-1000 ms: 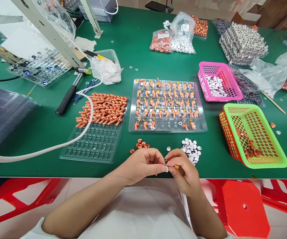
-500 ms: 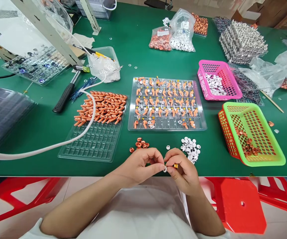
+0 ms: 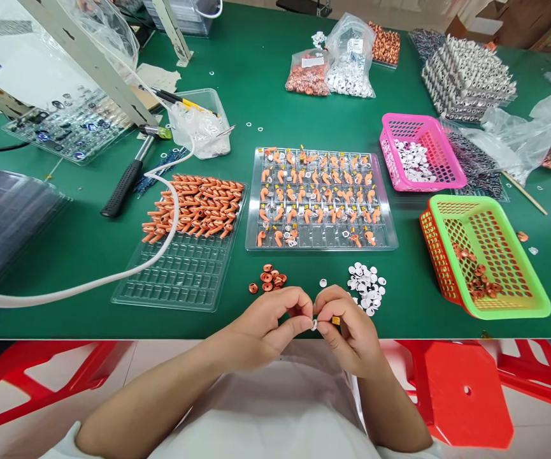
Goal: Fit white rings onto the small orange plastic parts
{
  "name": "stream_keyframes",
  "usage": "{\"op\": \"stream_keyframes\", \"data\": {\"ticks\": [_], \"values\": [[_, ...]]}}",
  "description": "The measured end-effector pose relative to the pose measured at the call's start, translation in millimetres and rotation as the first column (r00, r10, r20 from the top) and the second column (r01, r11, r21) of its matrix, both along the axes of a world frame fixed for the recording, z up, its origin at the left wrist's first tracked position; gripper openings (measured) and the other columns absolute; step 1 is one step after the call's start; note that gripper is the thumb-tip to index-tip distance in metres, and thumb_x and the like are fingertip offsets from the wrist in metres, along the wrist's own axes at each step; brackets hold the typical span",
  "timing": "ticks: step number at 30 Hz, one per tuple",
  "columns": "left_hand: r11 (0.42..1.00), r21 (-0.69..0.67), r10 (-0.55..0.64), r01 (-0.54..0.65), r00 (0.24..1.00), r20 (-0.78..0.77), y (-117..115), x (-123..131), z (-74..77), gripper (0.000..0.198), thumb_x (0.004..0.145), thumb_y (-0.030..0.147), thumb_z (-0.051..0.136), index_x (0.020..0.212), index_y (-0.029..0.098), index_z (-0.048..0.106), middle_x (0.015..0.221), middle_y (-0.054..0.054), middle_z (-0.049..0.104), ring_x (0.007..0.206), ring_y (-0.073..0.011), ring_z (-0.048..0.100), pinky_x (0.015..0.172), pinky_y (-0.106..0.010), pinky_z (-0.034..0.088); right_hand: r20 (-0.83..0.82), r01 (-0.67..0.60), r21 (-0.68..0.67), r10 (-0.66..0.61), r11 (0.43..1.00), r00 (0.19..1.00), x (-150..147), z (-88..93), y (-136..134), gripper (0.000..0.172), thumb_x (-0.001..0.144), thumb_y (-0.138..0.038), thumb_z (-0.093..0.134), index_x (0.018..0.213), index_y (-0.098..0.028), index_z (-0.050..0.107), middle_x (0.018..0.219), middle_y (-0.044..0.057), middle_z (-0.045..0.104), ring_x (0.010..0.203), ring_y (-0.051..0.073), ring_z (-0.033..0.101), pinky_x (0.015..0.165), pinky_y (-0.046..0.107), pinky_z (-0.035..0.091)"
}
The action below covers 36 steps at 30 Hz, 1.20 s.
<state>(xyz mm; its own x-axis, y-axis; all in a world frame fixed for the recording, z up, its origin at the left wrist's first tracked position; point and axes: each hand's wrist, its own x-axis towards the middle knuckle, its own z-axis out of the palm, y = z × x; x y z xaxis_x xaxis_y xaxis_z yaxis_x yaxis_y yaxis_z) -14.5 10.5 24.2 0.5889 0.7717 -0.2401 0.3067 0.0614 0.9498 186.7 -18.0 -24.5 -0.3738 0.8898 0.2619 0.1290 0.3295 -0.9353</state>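
Observation:
Close to the table's front edge, my left hand (image 3: pixel 275 325) pinches a small white ring (image 3: pixel 314 325) between thumb and forefinger. My right hand (image 3: pixel 349 328) is closed against the ring's other side, its fingertips almost meeting the left ones. A small yellow piece (image 3: pixel 336 320) sticks out between the right fingers; whatever it joins is hidden. Beyond the hands lies a clear tray (image 3: pixel 323 239) holding orange curved earbud-like parts, many with yellow tabs. Loose copper-coloured caps (image 3: pixel 274 278) lie past my left hand, and white discs (image 3: pixel 368 287) beside my right.
A partly filled tray of orange stems (image 3: pixel 193 207) lies to the left, crossed by a white cable (image 3: pixel 172 239). A hammer (image 3: pixel 129 175) is farther left. At right stand a pink basket (image 3: pixel 454 175) and a green basket (image 3: pixel 537 299). Plastic bags (image 3: pixel 351 60) sit at the back.
Both hands have shifted very slightly left, and the ring between the fingertips has turned a little. The yellow piece stays in the right hand.

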Motion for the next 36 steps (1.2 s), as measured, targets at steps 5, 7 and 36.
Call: {"op": "stream_keyframes", "data": {"ticks": [5,7,36], "values": [[0.997,0.078,0.018,-0.013,0.997,-0.069,-0.5,-5.3,0.2,0.015,0.095,0.024,0.044,0.082,0.019,0.051,0.074,0.001,0.053,0.067,-0.0131,0.045,0.061,-0.025,0.039,0.041,0.075,-0.008,-0.075,0.997,0.996,1.6,2.5,-0.9,0.009,0.095,-0.016,0.049,0.094,-0.023,0.054,0.093,0.005,0.058,0.086,0.019,0.056,0.074,0.035,0.048],[0.986,0.155,0.074,-0.054,0.989,-0.13,2.8,-7.1,1.5,0.016,0.095,0.023,0.044,0.082,0.019,0.051,0.072,0.001,0.054,0.065,-0.0129,0.046,0.061,-0.025,0.039,0.059,0.12,-0.008,-0.119,0.993,0.991,3.4,2.7,-2.6,0.01,0.095,-0.014,0.049,0.094,-0.023,0.054,0.093,0.006,0.058,0.087,0.019,0.056,0.074,0.035,0.047],[0.801,0.467,-0.071,0.373,0.835,-0.545,58.4,40.4,-14.4,0.021,0.094,0.018,0.052,0.11,0.015,0.065,0.103,-0.01,0.07,0.1,-0.0254,0.062,0.085,-0.037,0.05,-0.19,0.328,-0.186,-0.361,0.926,0.913,38.8,-8.3,-20.6,0.011,0.096,-0.016,0.053,0.092,-0.023,0.06,0.091,0.006,0.058,0.088,0.02,0.055,0.07,0.034,0.046]]}}
